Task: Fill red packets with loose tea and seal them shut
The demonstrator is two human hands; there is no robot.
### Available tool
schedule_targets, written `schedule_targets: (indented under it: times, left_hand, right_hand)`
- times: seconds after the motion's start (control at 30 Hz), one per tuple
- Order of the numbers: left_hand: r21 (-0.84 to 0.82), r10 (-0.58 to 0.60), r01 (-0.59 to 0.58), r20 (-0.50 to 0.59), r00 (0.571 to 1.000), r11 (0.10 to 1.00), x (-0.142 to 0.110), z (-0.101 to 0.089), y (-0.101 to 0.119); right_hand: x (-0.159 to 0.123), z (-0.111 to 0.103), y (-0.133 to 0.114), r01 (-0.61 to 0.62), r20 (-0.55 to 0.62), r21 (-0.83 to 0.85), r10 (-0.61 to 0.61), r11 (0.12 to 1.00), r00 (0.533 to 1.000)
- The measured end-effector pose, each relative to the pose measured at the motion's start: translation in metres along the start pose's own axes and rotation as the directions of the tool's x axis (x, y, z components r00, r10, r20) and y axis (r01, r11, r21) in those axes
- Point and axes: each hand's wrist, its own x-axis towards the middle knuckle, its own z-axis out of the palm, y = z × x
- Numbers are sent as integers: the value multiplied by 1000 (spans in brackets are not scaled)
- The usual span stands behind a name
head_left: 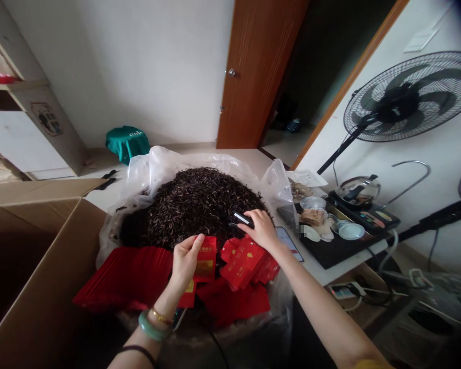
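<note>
A large mound of dark, twisted dried tea leaves [203, 205] lies in a clear plastic bag [159, 161]. My left hand [186, 260] pinches the top edge of a red packet [206, 261] with gold print, upright in front of the mound. My right hand [261, 229] is closed around a small black handheld device [244, 219] with a white strip, close over the leaves. Beneath that hand lies a loose pile of red packets [242, 262]. A long row of stacked red packets [126, 277] sits to the left.
An open cardboard box [88, 241] stands at the left. To the right, a tea tray [322, 259] bears cups and a glass kettle [358, 189], with a phone [290, 243] beside it. Behind are a fan [399, 105], a wooden door [253, 77] and a green-covered stool [126, 142].
</note>
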Motion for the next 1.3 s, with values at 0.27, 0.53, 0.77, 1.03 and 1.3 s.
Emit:
schedule_targets:
  times: [0.27, 0.53, 0.77, 1.03, 1.3]
  left_hand:
    - [47, -48, 42, 121, 991, 998, -7, 2, 14]
    - [67, -24, 20, 68, 997, 998, -3, -6, 8]
    - [0, -109, 109, 12, 994, 994, 7, -13, 5]
    - [-4, -169, 169, 24, 985, 986, 5, -8, 7]
    - [-61, -187, 188, 29, 982, 980, 6, -9, 4]
  right_hand:
    - [-27, 35, -99, -7, 6, 508, 4, 861, 1000]
    - [-38, -26, -2, -303, -12, 348, 327, 887, 945]
    - [-87, -51, 147, -693, -43, -65, 692, 718, 720]
    - [-90, -4, 171, -699, 34, -308, 741, 646, 670]
    - [-93, -9, 167, -681, 3, -317, 718, 661, 696]
